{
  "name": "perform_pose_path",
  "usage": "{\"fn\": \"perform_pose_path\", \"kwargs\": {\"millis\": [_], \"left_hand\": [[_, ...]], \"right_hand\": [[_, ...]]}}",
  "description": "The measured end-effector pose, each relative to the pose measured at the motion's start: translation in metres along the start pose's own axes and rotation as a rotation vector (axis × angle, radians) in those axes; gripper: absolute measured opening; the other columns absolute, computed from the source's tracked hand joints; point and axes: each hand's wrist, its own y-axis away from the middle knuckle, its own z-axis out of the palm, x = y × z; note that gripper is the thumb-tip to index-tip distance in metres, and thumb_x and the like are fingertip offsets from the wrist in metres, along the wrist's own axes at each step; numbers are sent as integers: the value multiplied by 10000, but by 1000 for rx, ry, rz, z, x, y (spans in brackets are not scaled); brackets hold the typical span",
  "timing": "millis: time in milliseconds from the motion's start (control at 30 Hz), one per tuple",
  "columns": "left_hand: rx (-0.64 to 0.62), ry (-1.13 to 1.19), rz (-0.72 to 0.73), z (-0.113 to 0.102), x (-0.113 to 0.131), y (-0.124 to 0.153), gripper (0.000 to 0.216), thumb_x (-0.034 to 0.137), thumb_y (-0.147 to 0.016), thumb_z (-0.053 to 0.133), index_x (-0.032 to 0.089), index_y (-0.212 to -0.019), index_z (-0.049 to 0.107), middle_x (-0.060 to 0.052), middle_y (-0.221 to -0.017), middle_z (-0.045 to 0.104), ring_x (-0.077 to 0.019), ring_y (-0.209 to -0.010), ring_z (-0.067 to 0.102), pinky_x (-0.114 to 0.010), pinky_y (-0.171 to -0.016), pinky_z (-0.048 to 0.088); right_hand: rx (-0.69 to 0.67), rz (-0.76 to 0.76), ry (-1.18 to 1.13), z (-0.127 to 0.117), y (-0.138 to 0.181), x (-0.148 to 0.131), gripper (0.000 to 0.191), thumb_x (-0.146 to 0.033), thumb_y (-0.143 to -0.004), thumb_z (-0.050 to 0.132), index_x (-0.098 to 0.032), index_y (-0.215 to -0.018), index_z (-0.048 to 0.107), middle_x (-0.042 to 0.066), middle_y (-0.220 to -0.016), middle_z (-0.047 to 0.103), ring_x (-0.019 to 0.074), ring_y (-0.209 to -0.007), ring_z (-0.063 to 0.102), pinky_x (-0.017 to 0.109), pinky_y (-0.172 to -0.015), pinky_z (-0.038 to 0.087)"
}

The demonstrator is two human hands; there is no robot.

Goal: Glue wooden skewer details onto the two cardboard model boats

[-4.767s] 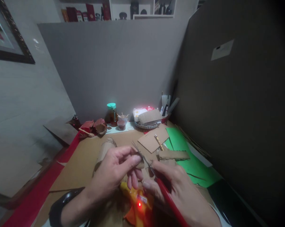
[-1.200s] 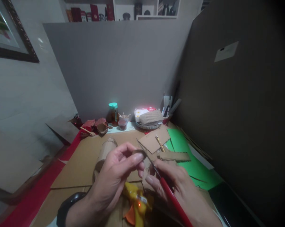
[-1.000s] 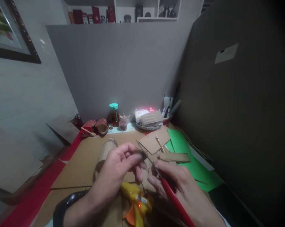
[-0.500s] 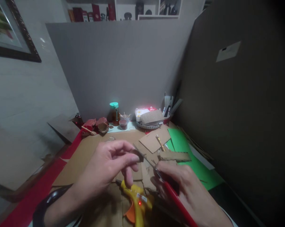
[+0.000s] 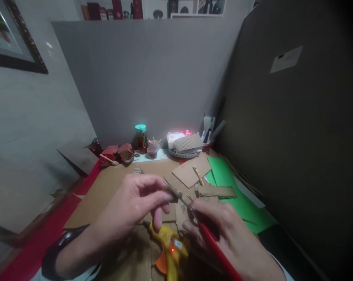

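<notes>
1. Your left hand (image 5: 141, 197), center frame, pinches a small brown piece (image 5: 175, 198) between thumb and fingers; it's mostly hidden.
2. Your right hand (image 5: 227, 224), lower right of center, grips red-handled scissors (image 5: 213, 242). Blades point up-left, at the brown piece; can't tell if they're touching it.
3. Yellow glue gun (image 5: 165, 235) lies bottom center, below your hands, nozzle up-left, red light (image 5: 172, 249) lit.
4. Right of center: cardboard strip (image 5: 217, 191) over the edge of a green sheet (image 5: 246, 212).
5. Teal-capped bottle (image 5: 142, 141) stands above your left hand, near the gray panel (image 5: 153, 74).
</notes>
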Motion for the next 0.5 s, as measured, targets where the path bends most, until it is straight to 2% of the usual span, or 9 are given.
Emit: {"fn": "perform_pose_path", "kwargs": {"millis": [167,500], "left_hand": [[-29,64,-44,-2,-1,-1,148,223,-807,707,157,-677,684,-28,-601,698,-98,-399,616,-180,-448,419],[-39,80,-25,-2,-2,-1,193,231,-848,661,147,-674,673,-41,-613,707,-110,-410,624,-195,-465,408]], "right_hand": [[-30,-22,-4,-4,2,-2,317,-279,-936,491,-215,-667,335,-60,-596,380,110,-549,300,273,-518,232],[-28,-19,4,-5,3,0,287,-183,-892,503,-216,-663,334,-60,-591,384,113,-545,305,279,-528,224]]}}
